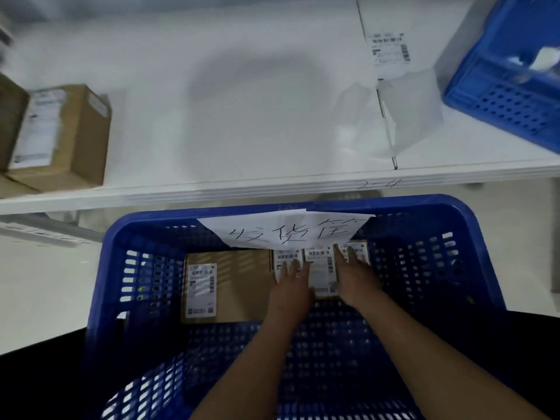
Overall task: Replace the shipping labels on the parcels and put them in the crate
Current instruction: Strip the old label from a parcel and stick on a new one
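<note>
Two hands reach deep into the blue crate (pixel 472 237), both arms stretched forward and down, palms toward the parcels standing in a row against its far wall under a handwritten paper sign (pixel 288 230). The left hand (pixel 291 275) lies with straight, spread fingers on the labelled face of the first narrow parcel (pixel 288 259); the right hand (pixel 353 268) rests likewise, fingers straight and gripping nothing, against the third one (pixel 359 250), so the middle parcel (pixel 321 268) sits between the two hands. A larger flat labelled box (pixel 230 286) lies just beside them to the left. These small cardboard cartons look stiff and light, likely easy to tip over, so pressing flat on the faces or pinching the side edges seems the safe hold, sparing the fresh labels. More brown boxes (pixel 63 134) wait on the white table (pixel 242 101), where a loose label (pixel 391 50) and peeled backing (pixel 406 110) lie near a second blue crate (pixel 500 95).
</note>
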